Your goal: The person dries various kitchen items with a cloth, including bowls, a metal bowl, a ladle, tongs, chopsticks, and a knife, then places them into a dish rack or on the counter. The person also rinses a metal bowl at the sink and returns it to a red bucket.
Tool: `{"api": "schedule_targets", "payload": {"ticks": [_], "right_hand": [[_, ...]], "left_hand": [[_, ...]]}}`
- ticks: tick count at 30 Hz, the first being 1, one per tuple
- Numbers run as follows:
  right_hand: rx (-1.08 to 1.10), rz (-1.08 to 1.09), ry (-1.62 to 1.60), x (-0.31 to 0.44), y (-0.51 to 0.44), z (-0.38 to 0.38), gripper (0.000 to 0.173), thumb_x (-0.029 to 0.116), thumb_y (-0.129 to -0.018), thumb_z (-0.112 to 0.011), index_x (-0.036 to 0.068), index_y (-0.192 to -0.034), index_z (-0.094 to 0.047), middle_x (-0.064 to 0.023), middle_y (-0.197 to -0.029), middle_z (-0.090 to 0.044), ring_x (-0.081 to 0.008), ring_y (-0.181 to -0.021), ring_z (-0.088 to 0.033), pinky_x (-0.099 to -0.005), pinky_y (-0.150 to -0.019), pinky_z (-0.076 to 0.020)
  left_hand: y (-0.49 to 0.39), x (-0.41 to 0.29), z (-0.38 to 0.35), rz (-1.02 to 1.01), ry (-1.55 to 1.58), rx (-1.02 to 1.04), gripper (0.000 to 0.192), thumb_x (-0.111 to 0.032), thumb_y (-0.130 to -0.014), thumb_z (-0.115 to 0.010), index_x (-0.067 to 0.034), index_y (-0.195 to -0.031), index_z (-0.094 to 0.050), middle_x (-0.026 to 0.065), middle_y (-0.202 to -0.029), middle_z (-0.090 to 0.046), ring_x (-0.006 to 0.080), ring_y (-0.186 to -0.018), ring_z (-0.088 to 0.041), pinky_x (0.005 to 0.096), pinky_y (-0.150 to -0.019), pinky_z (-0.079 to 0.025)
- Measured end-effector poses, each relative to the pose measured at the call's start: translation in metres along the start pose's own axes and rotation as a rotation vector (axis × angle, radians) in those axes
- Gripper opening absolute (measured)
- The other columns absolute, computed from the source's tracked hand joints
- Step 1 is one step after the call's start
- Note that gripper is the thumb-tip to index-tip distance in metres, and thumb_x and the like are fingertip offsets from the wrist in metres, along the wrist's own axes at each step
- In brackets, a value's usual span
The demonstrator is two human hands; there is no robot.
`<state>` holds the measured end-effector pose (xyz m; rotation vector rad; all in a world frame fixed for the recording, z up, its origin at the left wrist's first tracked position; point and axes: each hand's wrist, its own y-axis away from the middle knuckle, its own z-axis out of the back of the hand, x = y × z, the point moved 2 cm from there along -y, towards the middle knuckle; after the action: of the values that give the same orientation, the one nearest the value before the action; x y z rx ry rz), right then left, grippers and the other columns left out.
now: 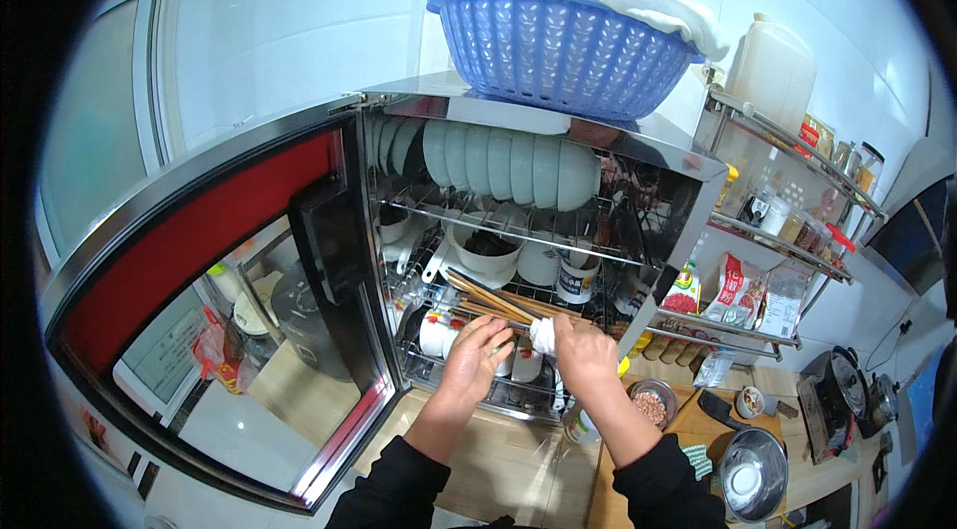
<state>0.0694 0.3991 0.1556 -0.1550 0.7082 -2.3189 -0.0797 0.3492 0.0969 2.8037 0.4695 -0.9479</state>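
Observation:
My right hand (pixel 587 353) grips a bunched white cloth or paper wipe (pixel 543 336) at the front of an open dish cabinet. Beside it, my left hand (pixel 475 355) has its fingers loosely curled, palm partly up. A thin dark stick reaches between its fingertips and the wipe; whether the fingers hold it is unclear. Several wooden chopsticks (pixel 482 295) lie slanting just beyond both hands, some passing behind the wipe. Below and behind the left hand, white cups (pixel 434 334) with red marks stand on the lower wire rack, partly covered by it.
The glass cabinet door (pixel 202 192) is swung out left. Pale plates (pixel 512 162) stand in the upper rack, above a white bowl (pixel 484 256). A blue basket (pixel 561 43) sits on top. Right are a spice shelf (pixel 777 245), a cleaver (pixel 721 409) and a steel bowl (pixel 755 473).

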Motion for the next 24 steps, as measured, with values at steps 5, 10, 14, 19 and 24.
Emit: {"api": "schedule_targets", "payload": {"ticks": [5, 10, 14, 19, 24], "right_hand": [[0.123, 0.060, 0.148, -0.017, -0.044, -0.044, 0.008, 0.008, -0.071, -0.054, 0.008, -0.078, -0.051, -0.0105, -0.064, -0.059, -0.0255, -0.062, -0.062, -0.0356, -0.050, -0.0484], [0.518, 0.053, 0.164, -0.027, -0.064, -0.062, 0.019, 0.014, -0.082, -0.046, 0.010, -0.096, -0.058, -0.0112, -0.085, -0.065, -0.0275, -0.079, -0.063, -0.0386, -0.062, -0.0495], [0.534, -0.014, 0.166, -0.047, -0.056, -0.067, 0.021, 0.012, -0.079, -0.047, 0.010, -0.098, -0.056, -0.0131, -0.087, -0.063, -0.0285, -0.075, -0.063, -0.0392, -0.059, -0.0496], [0.147, -0.075, 0.053, -0.023, -0.023, -0.020, 0.028, 0.009, -0.072, -0.053, 0.010, -0.099, -0.052, -0.0106, -0.080, -0.059, -0.0274, -0.065, -0.062, -0.0377, -0.052, -0.0494], [0.345, -0.068, -0.412, -0.010, 0.064, -0.012, 0.047, 0.022, -0.071, -0.061, 0.010, -0.113, -0.043, -0.0159, -0.091, -0.060, -0.0310, -0.073, -0.062, -0.0412, -0.060, -0.0492]], "left_hand": [[-0.019, -0.005, 0.028, 0.088, 0.076, -0.029, 0.052, -0.010, -0.081, -0.051, -0.001, -0.127, -0.027, 0.0152, -0.119, -0.044, 0.0297, -0.114, -0.041, 0.0461, -0.095, -0.033], [-0.027, -0.005, 0.041, 0.172, 0.152, 0.002, 0.037, -0.007, -0.082, -0.046, -0.004, -0.118, -0.037, 0.0157, -0.119, -0.046, 0.0308, -0.110, -0.045, 0.0483, -0.092, -0.037], [-0.033, 0.002, 0.039, 0.235, 0.173, 0.046, 0.036, -0.007, -0.082, -0.047, -0.004, -0.117, -0.039, 0.0149, -0.119, -0.045, 0.0303, -0.111, -0.045, 0.0468, -0.092, -0.036], [-0.032, 0.020, 0.049, 0.321, 0.170, 0.061, 0.034, -0.007, -0.083, -0.044, -0.004, -0.116, -0.040, 0.0150, -0.120, -0.046, 0.0299, -0.110, -0.046, 0.0448, -0.089, -0.039], [-0.006, 0.045, 0.048, 0.418, 0.110, 0.082, 0.022, -0.010, -0.082, -0.046, -0.006, -0.104, -0.044, 0.0107, -0.110, -0.050, 0.0258, -0.093, -0.051, 0.0361, -0.080, -0.042]]}}
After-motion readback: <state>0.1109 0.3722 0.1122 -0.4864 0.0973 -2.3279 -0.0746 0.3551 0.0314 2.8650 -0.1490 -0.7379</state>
